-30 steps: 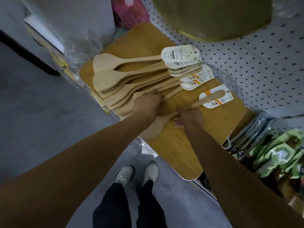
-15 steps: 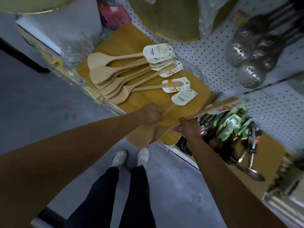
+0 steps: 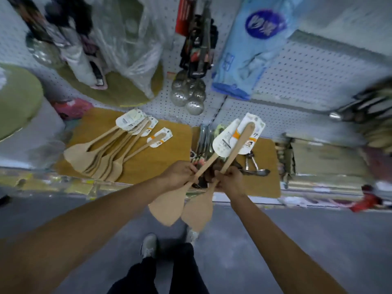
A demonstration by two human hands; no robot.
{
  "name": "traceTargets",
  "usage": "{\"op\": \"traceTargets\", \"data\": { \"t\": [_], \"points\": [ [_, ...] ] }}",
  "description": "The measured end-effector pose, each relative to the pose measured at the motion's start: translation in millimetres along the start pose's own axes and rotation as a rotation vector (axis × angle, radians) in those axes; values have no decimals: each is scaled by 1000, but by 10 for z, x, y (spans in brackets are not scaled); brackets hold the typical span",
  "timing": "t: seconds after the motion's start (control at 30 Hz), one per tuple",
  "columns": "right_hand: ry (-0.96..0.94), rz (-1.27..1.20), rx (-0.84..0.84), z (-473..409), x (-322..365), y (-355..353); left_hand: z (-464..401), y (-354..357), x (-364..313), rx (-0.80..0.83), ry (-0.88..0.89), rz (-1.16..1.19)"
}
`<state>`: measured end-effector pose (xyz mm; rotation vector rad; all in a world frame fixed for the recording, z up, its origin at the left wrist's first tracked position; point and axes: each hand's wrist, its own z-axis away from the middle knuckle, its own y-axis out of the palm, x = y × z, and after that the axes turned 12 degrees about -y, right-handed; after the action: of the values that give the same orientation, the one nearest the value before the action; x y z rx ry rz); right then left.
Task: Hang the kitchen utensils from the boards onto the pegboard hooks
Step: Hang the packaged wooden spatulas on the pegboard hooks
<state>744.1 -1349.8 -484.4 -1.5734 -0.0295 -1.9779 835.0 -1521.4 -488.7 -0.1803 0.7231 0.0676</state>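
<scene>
Two wooden spatulas were off the board and in the air, one in each hand, so the step in hand looked like the carry from board to pegboard rather than picking or hanging. The left hand had its fingers curled round the lower handle of the left spatula, and the right hand gripped the handle of the right spatula in the same way; both blades hung down toward the floor, side by side and nearly touching, while the handles rose and crossed near the hands. At the top of each handle sat a white card label, the two cards overlapping, and any hanging hole in them was too small to make out. The remaining wooden spatulas lay fanned on the left bamboo board, labels toward the wall. A second board to the right carried metal utensils. The white pegboard rose behind, with perforated metal ladles already hanging on it. The next move probably called for raising the label ends to a free hook, and I could not see one plainly; hanging one spatula at a time would likely be easier, since the crossed handles and overlapped cards might snag.
</scene>
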Motion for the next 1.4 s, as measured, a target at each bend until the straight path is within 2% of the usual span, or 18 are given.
{"op": "traceTargets", "data": {
  "t": [0.1,0.23,0.43,0.7,1.0,1.2,1.4],
  "points": [
    [-60,-99,-83,283,268,-456,224,263,-381,81,42,15],
    [-155,-40,-180,559,522,-1091,521,655,-909,170,175,0],
    [-263,-72,-284,819,565,-2031,682,1336,-1541,211,282,-44],
    [-407,-136,-394,1135,187,-3386,752,2663,-2108,236,440,5],
    [-386,-153,-451,1306,-442,-5238,747,4268,-2827,242,553,-41],
    [-403,-141,-483,1302,-585,-6110,748,5096,-3272,258,618,14],
    [-414,-193,-549,1124,-728,-6773,509,5815,-3696,312,635,-32]
  ]
}}
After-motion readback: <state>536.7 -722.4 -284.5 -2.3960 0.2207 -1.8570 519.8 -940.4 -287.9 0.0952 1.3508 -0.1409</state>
